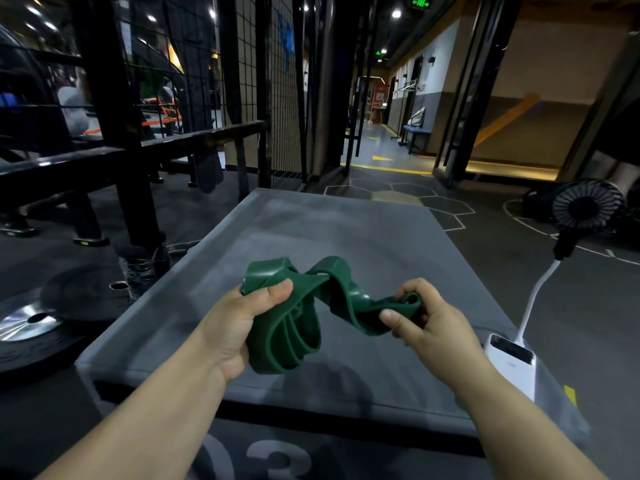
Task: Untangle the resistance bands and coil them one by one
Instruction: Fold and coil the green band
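Observation:
A wide dark green resistance band (341,289) is held in the air above a grey padded box (363,230). My left hand (239,323) grips a bundle of its folded loops, which hang down below the fist. My right hand (420,322) pinches the other end between thumb and fingers. Between the two hands the band twists and arches upward in a loop. No other band is in view.
A white power bank (512,365) lies at the box's right edge, its white cable running to a black fan (585,206) on the floor. Weight plates (31,320) lie on the floor at the left, by a black rack (117,140). A corridor opens ahead.

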Action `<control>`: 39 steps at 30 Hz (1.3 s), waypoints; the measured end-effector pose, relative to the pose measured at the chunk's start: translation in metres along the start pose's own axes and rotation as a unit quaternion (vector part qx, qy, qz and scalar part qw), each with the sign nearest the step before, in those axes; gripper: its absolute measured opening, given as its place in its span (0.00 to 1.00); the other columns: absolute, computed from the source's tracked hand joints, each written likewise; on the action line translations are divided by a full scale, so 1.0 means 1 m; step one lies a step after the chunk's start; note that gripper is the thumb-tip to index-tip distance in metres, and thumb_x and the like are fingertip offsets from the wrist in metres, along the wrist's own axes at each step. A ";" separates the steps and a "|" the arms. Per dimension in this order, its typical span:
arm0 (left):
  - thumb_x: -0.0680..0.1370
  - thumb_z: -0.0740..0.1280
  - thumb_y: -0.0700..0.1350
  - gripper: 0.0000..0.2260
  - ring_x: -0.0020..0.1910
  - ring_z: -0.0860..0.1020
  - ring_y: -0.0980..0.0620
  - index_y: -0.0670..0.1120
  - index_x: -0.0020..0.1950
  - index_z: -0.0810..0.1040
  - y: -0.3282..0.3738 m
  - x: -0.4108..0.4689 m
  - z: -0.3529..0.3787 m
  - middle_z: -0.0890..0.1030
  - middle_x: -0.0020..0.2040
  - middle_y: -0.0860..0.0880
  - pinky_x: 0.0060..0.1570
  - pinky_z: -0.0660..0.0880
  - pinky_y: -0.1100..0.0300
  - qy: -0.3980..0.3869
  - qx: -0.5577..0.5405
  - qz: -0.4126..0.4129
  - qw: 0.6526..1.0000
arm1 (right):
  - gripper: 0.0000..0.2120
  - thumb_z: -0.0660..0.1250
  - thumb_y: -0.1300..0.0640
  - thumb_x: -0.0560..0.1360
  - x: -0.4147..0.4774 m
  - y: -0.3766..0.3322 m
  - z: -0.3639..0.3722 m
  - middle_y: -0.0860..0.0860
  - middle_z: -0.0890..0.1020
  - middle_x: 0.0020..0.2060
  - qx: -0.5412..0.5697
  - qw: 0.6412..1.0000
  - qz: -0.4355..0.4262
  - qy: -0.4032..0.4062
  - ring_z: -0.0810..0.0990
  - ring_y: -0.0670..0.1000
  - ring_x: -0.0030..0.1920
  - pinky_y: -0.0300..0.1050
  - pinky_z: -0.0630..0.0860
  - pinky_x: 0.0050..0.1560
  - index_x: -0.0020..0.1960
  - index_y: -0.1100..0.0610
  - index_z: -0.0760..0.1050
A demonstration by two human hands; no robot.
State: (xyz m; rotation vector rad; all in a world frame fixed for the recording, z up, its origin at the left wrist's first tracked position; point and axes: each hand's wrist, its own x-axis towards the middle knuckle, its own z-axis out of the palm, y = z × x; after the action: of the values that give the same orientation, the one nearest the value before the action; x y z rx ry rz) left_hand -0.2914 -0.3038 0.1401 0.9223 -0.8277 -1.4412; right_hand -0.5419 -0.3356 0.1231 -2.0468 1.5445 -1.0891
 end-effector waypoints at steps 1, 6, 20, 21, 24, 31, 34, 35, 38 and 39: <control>0.66 0.74 0.39 0.06 0.40 0.84 0.43 0.41 0.43 0.86 0.000 0.001 -0.001 0.84 0.45 0.38 0.38 0.82 0.53 0.002 0.000 0.000 1.000 | 0.13 0.72 0.42 0.70 0.000 0.000 -0.001 0.46 0.79 0.36 -0.030 0.999 -0.005 -0.009 0.77 0.46 0.37 0.38 0.73 0.39 0.43 0.41 0.68; 0.65 0.73 0.41 0.08 0.41 0.84 0.42 0.41 0.42 0.86 0.000 0.002 -0.003 0.84 0.46 0.38 0.38 0.82 0.53 -0.001 0.004 -0.004 1.000 | 0.15 0.77 0.51 0.66 -0.002 -0.004 0.006 0.45 0.75 0.48 0.036 0.995 -0.074 0.061 0.75 0.39 0.47 0.23 0.65 0.47 0.32 0.51 0.71; 0.65 0.74 0.40 0.15 0.40 0.84 0.45 0.40 0.51 0.81 -0.007 0.003 0.005 0.85 0.44 0.41 0.34 0.81 0.55 0.036 -0.048 0.060 0.996 | 0.12 0.59 0.63 0.79 -0.006 -0.022 0.009 0.50 0.73 0.26 0.543 0.774 0.303 -0.117 0.70 0.47 0.21 0.34 0.63 0.18 0.39 0.51 0.66; 0.65 0.73 0.42 0.17 0.39 0.84 0.44 0.39 0.52 0.80 -0.006 0.004 0.005 0.85 0.43 0.41 0.34 0.81 0.54 0.052 -0.050 0.055 0.996 | 0.11 0.59 0.62 0.79 -0.006 -0.023 0.006 0.50 0.73 0.28 0.578 0.752 0.288 -0.131 0.72 0.47 0.22 0.35 0.65 0.18 0.40 0.51 0.67; 0.64 0.72 0.46 0.24 0.38 0.84 0.43 0.39 0.58 0.79 -0.006 0.008 0.004 0.85 0.43 0.41 0.37 0.80 0.53 0.098 -0.058 0.029 0.993 | 0.06 0.66 0.57 0.74 -0.008 -0.031 -0.001 0.51 0.78 0.33 0.650 0.710 0.219 -0.163 0.78 0.48 0.28 0.40 0.74 0.23 0.41 0.51 0.70; 0.60 0.76 0.50 0.25 0.38 0.84 0.42 0.42 0.55 0.81 -0.002 0.013 -0.004 0.85 0.43 0.41 0.38 0.79 0.50 0.151 -0.063 -0.009 0.986 | 0.29 0.84 0.60 0.54 -0.009 -0.007 0.000 0.54 0.80 0.51 0.466 0.839 0.024 -0.278 0.81 0.51 0.49 0.42 0.77 0.48 0.52 0.51 0.76; 0.61 0.76 0.49 0.21 0.37 0.84 0.42 0.43 0.51 0.82 -0.001 0.013 -0.004 0.85 0.42 0.41 0.39 0.80 0.50 0.159 -0.077 -0.014 0.984 | 0.28 0.80 0.50 0.54 -0.010 -0.012 0.000 0.45 0.75 0.55 0.151 0.968 -0.041 -0.196 0.77 0.41 0.52 0.33 0.72 0.52 0.49 0.37 0.72; 0.61 0.76 0.49 0.20 0.37 0.84 0.42 0.43 0.50 0.82 -0.001 0.013 -0.003 0.85 0.42 0.41 0.41 0.80 0.49 0.161 -0.079 -0.018 0.984 | 0.28 0.79 0.50 0.55 -0.009 -0.013 0.000 0.44 0.71 0.56 0.092 0.978 -0.067 -0.174 0.75 0.39 0.54 0.28 0.70 0.52 0.50 0.36 0.70; 0.67 0.76 0.49 0.12 0.36 0.84 0.43 0.43 0.45 0.83 0.000 0.012 -0.003 0.85 0.41 0.42 0.43 0.79 0.49 0.165 -0.081 -0.032 0.982 | 0.31 0.80 0.58 0.62 -0.010 -0.015 0.003 0.40 0.62 0.58 -0.007 0.977 -0.104 -0.184 0.73 0.39 0.55 0.26 0.70 0.51 0.52 0.38 0.65; 0.69 0.75 0.49 0.10 0.34 0.84 0.44 0.44 0.44 0.83 0.001 0.012 -0.004 0.85 0.40 0.42 0.42 0.79 0.50 0.165 -0.086 -0.034 0.982 | 0.32 0.80 0.58 0.64 -0.011 -0.014 0.005 0.40 0.61 0.58 -0.046 0.974 -0.111 -0.190 0.74 0.42 0.53 0.29 0.72 0.50 0.53 0.37 0.63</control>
State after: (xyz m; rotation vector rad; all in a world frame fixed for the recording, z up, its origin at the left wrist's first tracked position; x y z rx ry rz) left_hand -0.2880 -0.3162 0.1382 1.0291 -0.4239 -1.3472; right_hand -0.5303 -0.3211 0.1254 -2.3664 1.2161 -0.6494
